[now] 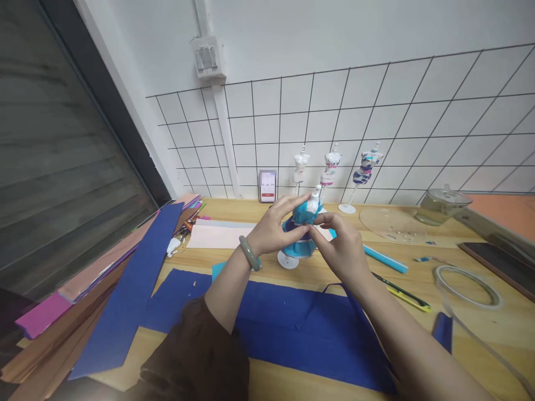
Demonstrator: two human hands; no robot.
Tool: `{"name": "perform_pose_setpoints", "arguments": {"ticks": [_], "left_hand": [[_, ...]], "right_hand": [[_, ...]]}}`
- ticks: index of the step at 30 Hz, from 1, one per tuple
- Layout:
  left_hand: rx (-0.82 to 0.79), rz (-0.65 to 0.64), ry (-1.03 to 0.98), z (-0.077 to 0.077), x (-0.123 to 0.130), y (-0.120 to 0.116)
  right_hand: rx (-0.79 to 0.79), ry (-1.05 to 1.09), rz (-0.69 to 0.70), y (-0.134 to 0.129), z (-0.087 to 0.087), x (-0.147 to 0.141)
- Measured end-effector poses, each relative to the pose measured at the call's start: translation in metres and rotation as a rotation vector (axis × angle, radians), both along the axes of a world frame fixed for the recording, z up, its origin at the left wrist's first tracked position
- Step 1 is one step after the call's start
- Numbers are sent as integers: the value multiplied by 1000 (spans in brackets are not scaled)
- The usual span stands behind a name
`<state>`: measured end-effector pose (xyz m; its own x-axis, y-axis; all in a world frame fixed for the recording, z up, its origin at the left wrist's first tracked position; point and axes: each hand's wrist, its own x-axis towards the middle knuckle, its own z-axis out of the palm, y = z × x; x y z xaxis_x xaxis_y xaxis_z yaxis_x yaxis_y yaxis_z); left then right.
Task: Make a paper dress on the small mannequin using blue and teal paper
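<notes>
A miniature dress-form mannequin (308, 211) stands on a round white base (288, 259) in the middle of the table, wrapped in turquoise and dark blue crepe paper. My left hand (273, 225), with a green bangle at the wrist, is closed around its left side, fingers at the shoulder and thumb at the waist. From the right, my right hand (340, 242) has thumb and forefinger pinched at the waist of the paper dress. Whatever small bit lies between those fingertips is hidden. Below both arms lies a large sheet of dark blue crepe paper (284, 323).
Three more small mannequins (301, 162) stand by the wall grid, near a phone showing a timer (268, 186). At right lie a yellow utility knife (407, 298), a tape roll (468, 287), a turquoise roll (384, 259) and a glass pot (443, 206). Paper sheets (45, 312) pile up left.
</notes>
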<state>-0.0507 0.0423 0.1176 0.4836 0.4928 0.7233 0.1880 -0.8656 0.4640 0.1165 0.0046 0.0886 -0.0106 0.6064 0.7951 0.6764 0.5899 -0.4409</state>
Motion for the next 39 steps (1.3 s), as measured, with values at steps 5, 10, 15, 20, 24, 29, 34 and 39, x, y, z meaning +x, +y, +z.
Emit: {"name": "perform_pose_setpoints", "arguments": {"ticks": [5,10,15,20,24,29,34,39], "left_hand": [[2,31,-31,-2,1,3],[-25,15,-34,-2,-1,6],[-32,7,-31,-3,-1,6],[-24,6,-26,-1,-1,4],[-38,16,-43,-2,0,4],[-86,33,-70,-5,0,8],[-152,5,-85,-8,-5,13],[-232,-89,-142,-13,-8,18]], "right_hand": [[-13,-11,53,-1,3,1],[-38,21,97,-1,8,8],[-45,7,87,-3,10,7],[-27,-57,50,-6,9,0],[-19,-87,19,-7,7,-3],[-8,-130,40,-6,6,-2],[-23,17,98,-5,11,6],[-103,251,35,-1,12,10]]}}
